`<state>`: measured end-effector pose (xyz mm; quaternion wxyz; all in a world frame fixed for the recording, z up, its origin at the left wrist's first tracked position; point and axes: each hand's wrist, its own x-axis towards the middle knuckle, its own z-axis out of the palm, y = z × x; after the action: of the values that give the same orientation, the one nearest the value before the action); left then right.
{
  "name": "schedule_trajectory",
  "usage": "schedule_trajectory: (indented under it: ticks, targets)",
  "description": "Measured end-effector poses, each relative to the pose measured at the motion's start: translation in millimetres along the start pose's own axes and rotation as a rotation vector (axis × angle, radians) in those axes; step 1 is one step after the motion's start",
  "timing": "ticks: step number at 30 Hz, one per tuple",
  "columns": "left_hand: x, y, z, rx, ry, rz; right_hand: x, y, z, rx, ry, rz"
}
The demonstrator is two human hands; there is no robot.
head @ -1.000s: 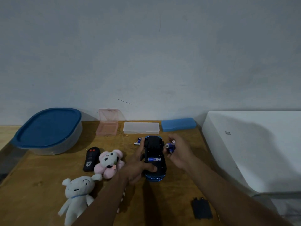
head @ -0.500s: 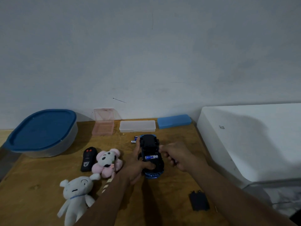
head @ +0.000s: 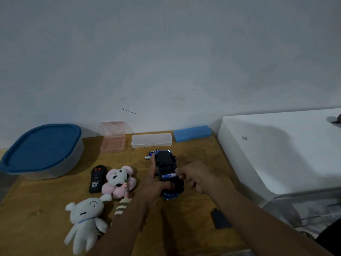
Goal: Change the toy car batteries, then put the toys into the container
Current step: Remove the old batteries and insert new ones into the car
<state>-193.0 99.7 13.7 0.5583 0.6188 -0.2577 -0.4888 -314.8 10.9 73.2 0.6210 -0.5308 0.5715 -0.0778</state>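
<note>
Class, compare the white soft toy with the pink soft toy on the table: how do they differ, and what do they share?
The white soft toy is white with a blue neckband; the pink soft toy has a white face framed in pink. The white soft toy lies nearer the camera, limbs spread; the pink soft toy is rounder, beside the black remote. Both lie on the wooden table, unheld.

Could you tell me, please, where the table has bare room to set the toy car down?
Bare wood lies left of the white plush, in front of the blue-lidded container, and in a strip between the toy car and the white box, beyond the black cover. It is crowded where the remote, pink plush, left hand and right hand cluster.
</note>
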Motion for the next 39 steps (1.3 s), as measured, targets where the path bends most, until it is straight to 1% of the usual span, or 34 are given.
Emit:
schedule_trajectory:
  ticks: [5,8,12,15,18,21,25,27,32,39]
  targets:
    - [-1,2,-4,-0.035,-0.027,-0.009,-8,4,-1,-0.016,0.001,-0.043]
    - [-3,1,-5,-0.027,-0.04,-0.014,-12,3,0,-0.033,0.019,-0.108]
    - [-4,-4,-4,-0.065,-0.078,-0.045,-15,2,2,0.037,0.023,-0.194]
    - [-2,-10,-6,-0.086,-0.115,-0.063,-14,6,2,0.027,0.019,-0.265]
    - [-3,-12,-5,-0.1,-0.128,-0.078,-11,13,2,0.035,0.028,-0.293]
    - [-5,-15,-3,-0.11,-0.152,-0.09,-7,15,-2,0.169,0.015,-0.22]
    - [-12,-20,1,-0.107,-0.166,-0.129,-1,20,-13,0.509,-0.148,-0.026]
    - [-19,-22,6,-0.075,-0.145,-0.156,1,24,-21,0.566,-0.148,0.052]
    - [-33,-34,24,-0.013,-0.125,-0.221,2,44,-38,0.441,-0.102,0.137]
    - [-53,-39,51,0.033,-0.05,-0.248,-3,67,-64,0.351,-0.124,0.174]
